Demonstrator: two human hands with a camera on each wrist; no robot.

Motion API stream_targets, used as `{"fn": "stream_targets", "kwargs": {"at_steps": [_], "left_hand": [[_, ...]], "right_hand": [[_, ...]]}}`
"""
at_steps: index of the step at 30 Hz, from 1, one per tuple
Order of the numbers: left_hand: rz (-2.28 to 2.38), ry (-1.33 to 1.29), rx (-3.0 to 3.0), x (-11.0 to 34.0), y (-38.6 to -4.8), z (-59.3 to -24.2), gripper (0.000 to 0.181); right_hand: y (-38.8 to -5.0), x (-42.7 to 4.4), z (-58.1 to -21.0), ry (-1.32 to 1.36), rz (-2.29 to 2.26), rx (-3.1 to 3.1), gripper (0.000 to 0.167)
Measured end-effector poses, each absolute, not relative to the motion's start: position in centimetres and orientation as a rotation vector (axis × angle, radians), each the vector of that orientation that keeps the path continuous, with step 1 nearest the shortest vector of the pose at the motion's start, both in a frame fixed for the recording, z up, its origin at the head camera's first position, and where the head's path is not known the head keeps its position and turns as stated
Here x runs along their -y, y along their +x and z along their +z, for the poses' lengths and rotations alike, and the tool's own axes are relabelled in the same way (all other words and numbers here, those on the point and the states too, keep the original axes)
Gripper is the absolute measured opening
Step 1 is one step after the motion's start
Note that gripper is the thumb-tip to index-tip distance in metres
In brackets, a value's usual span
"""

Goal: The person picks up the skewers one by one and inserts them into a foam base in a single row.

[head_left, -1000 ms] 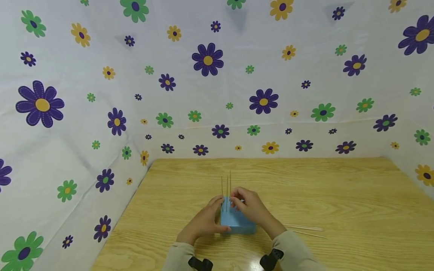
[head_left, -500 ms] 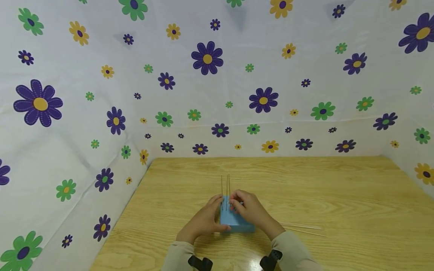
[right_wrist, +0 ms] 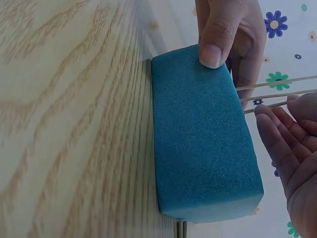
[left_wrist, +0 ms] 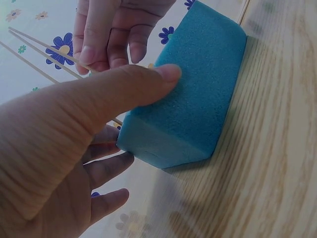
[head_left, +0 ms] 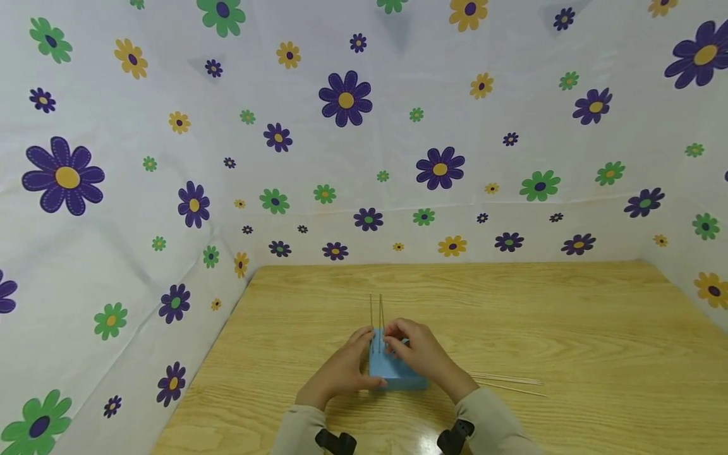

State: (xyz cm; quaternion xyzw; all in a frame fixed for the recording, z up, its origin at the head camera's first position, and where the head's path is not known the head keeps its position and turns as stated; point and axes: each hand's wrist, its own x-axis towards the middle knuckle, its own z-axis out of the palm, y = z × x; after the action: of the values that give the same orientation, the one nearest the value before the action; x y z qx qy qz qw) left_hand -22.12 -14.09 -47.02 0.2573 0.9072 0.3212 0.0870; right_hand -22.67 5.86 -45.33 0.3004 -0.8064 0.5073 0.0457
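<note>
A blue foam block (head_left: 400, 378) lies on the table, and thin wooden skewers (head_left: 371, 311) stand up from its top near the left end. My left hand (head_left: 343, 370) grips that end, its thumb pressing the near side in the left wrist view while the other fingers reach round behind. Between thumb and index finger, my right hand (head_left: 419, 349) pinches one skewer (right_wrist: 280, 104) low down, close above the foam. That skewer leans slightly, and in the head view its upper part nearly overlaps its neighbour. Its lower tip is at the foam; how deep it sits cannot be seen.
Several loose skewers (head_left: 506, 380) lie on the wooden table (head_left: 569, 328) to the right of the block, partly behind the right forearm. A white cloth (head_left: 318, 158) printed with flowers hangs at the back and both sides.
The skewer in my right hand has come down a little and its top has tilted left, towards the standing skewers. My left hand stays on the foam block.
</note>
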Motion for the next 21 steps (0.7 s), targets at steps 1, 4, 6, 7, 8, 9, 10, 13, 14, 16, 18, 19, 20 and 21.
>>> {"fn": "stream_targets", "kwargs": {"at_steps": [1, 4, 6, 7, 8, 9, 10, 13, 14, 16, 18, 19, 20, 21], "left_hand": [[0.953, 0.765, -2.704, 14.1, -22.1, -47.0, 0.095], [0.948, 0.765, -2.708, 14.1, -22.0, -47.1, 0.095], [0.948, 0.761, -2.710, 14.1, -22.0, -47.1, 0.095], [0.947, 0.757, -2.709, 14.1, -21.9, -47.0, 0.095], [0.944, 0.753, -2.711, 14.0, -22.0, -47.0, 0.095], [0.943, 0.747, -2.709, 14.0, -22.0, -47.0, 0.095], [0.942, 0.741, -2.709, 14.0, -22.0, -47.0, 0.095], [0.940, 0.734, -2.709, 14.0, -22.0, -46.9, 0.096], [0.940, 0.734, -2.709, 13.9, -22.0, -46.9, 0.096], [0.939, 0.738, -2.711, 13.9, -22.0, -46.8, 0.096], [0.931, 0.745, -2.718, 13.9, -22.0, -46.8, 0.096], [0.926, 0.744, -2.721, 13.9, -22.0, -46.8, 0.096], [0.923, 0.744, -2.723, 13.9, -22.0, -46.8, 0.096], [0.920, 0.746, -2.726, 13.9, -22.0, -46.9, 0.096]], "right_hand": [[-22.6, -5.9, -45.3, 0.910, 1.535, 2.467, 0.007], [-22.4, -6.2, -45.1, 0.889, 1.531, 2.475, 0.012], [-22.3, -6.6, -45.0, 0.880, 1.546, 2.473, 0.015], [-22.3, -6.8, -45.0, 0.880, 1.554, 2.469, 0.016], [-22.2, -7.0, -45.0, 0.879, 1.559, 2.465, 0.016], [-22.2, -7.2, -45.0, 0.879, 1.561, 2.459, 0.016], [-22.2, -7.5, -45.0, 0.878, 1.562, 2.452, 0.017], [-22.0, -8.2, -45.0, 0.868, 1.559, 2.431, 0.018], [-21.9, -8.5, -45.1, 0.861, 1.559, 2.427, 0.018], [-21.7, -8.9, -45.3, 0.850, 1.572, 2.417, 0.019], [-21.5, -9.4, -45.5, 0.839, 1.587, 2.408, 0.019], [-21.5, -9.6, -45.6, 0.838, 1.586, 2.402, 0.019], [-21.5, -9.9, -45.7, 0.836, 1.584, 2.397, 0.019], [-21.4, -10.1, -45.8, 0.830, 1.589, 2.392, 0.018]]}}
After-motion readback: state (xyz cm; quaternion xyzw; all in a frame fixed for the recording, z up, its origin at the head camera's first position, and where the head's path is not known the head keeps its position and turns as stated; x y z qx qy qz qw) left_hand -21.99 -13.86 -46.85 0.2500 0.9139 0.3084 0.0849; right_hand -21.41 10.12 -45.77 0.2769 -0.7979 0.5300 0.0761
